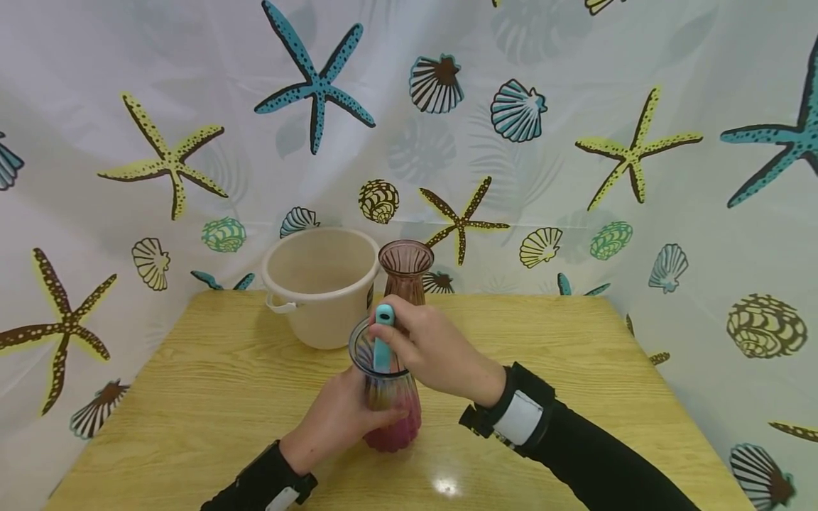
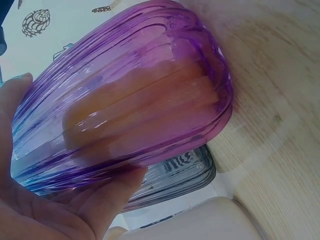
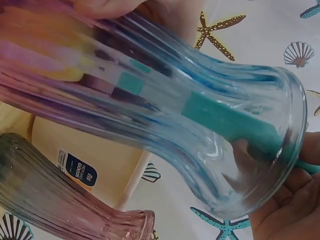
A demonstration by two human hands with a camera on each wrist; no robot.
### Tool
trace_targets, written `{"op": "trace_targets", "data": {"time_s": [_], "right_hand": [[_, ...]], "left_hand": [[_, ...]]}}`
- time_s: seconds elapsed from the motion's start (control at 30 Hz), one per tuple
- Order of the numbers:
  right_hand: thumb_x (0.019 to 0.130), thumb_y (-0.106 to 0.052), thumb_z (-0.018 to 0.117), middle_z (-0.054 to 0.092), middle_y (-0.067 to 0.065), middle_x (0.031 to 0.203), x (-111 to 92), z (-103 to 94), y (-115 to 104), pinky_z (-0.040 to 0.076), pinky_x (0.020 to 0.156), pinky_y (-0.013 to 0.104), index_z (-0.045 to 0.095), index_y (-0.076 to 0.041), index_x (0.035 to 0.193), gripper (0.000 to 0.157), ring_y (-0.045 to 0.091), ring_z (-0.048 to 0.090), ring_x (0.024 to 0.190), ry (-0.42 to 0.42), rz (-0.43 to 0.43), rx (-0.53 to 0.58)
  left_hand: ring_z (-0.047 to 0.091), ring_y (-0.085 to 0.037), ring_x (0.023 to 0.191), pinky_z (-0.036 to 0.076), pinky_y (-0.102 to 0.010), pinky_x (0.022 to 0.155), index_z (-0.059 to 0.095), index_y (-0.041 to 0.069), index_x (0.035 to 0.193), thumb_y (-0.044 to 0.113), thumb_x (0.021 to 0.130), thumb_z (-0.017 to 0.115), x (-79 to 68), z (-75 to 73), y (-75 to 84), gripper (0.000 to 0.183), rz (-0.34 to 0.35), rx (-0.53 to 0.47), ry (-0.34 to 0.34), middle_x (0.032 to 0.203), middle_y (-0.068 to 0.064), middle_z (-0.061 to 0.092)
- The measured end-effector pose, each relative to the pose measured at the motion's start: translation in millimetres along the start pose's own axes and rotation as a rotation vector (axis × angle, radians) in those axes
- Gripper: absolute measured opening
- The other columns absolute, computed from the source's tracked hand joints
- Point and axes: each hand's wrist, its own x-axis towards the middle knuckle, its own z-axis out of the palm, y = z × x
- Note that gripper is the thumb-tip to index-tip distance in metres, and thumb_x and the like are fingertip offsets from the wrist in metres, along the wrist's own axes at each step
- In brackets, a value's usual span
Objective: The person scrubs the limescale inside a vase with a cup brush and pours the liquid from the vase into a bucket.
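Note:
My left hand point(image 1: 335, 415) grips the body of a ribbed glass vase point(image 1: 397, 431), blue at the mouth and purple-pink toward the base. In the left wrist view the vase appears tilted, its base close to the table. Down through its mouth goes a bottle brush point(image 1: 383, 349) with a teal handle. My right hand point(image 1: 441, 351) holds the top of that handle just above the rim. Through the glass, in the right wrist view, a blurry orange-yellow sponge head point(image 3: 42, 50) shows deep inside the vase.
A cream bucket point(image 1: 319, 312) with a side handle stands at the back left of the wooden table point(image 1: 543, 397). Beside it is a second ribbed vase point(image 1: 405, 270), brownish pink, partly hidden behind my right hand. A curtain point(image 1: 562, 64) patterned with starfish and shells surrounds the table.

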Motion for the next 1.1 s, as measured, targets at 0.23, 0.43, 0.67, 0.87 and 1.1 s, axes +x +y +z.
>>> {"op": "trace_targets", "data": {"time_s": [0.23,0.43,0.67,0.87,1.1], "right_hand": [[0.098,-0.014,0.055,0.034,-0.003,0.062,1.0,-6.3,0.6,0.029,0.045,0.018,0.048,-0.011,0.091,0.01,0.004,0.032,0.049,-0.009,-0.02,-0.107],[0.099,-0.015,0.053,0.035,-0.003,0.064,1.7,-10.8,-0.6,0.026,0.047,0.019,0.046,-0.012,0.088,0.013,0.005,0.03,0.049,-0.041,0.01,-0.106],[0.099,-0.016,0.052,0.037,-0.003,0.063,0.4,-13.6,-0.4,0.03,0.048,0.019,0.047,-0.012,0.087,0.014,0.005,0.033,0.049,-0.064,0.039,0.027],[0.099,-0.019,0.052,0.044,-0.003,0.064,-0.9,-11.5,-3.3,0.037,0.047,0.02,0.052,-0.012,0.088,0.013,0.005,0.04,0.051,-0.063,0.056,0.096],[0.099,-0.018,0.052,0.049,-0.001,0.067,-1.4,-7.6,-6.7,0.039,0.047,0.02,0.052,-0.011,0.088,0.013,0.004,0.043,0.054,-0.035,0.05,0.103]], "left_hand": [[0.051,-0.007,0.106,0.05,-0.039,0.089,0.031,0.022,0.14,0.062,0.071,0.072,0.5,-0.7,-0.7,0.089,-0.001,-0.026,-0.012,0.121,0.003,0.057],[0.052,-0.008,0.106,0.05,-0.04,0.09,0.033,0.021,0.137,0.061,0.071,0.073,1.9,-0.8,-2.1,0.087,-0.006,-0.038,-0.042,0.12,0.003,0.057],[0.052,-0.008,0.106,0.05,-0.039,0.089,0.031,0.02,0.14,0.056,0.073,0.074,1.7,-2.2,-1.9,0.088,0.012,-0.017,-0.047,0.123,0.001,0.056],[0.053,-0.008,0.104,0.051,-0.037,0.086,0.03,0.021,0.141,0.055,0.073,0.075,0.6,-1.8,-2.6,0.088,0.037,-0.009,-0.013,0.122,0.001,0.057],[0.052,-0.008,0.105,0.051,-0.038,0.087,0.027,0.023,0.143,0.059,0.072,0.073,1.4,0.6,-3.1,0.092,0.035,-0.004,-0.007,0.122,0.001,0.057]]}}
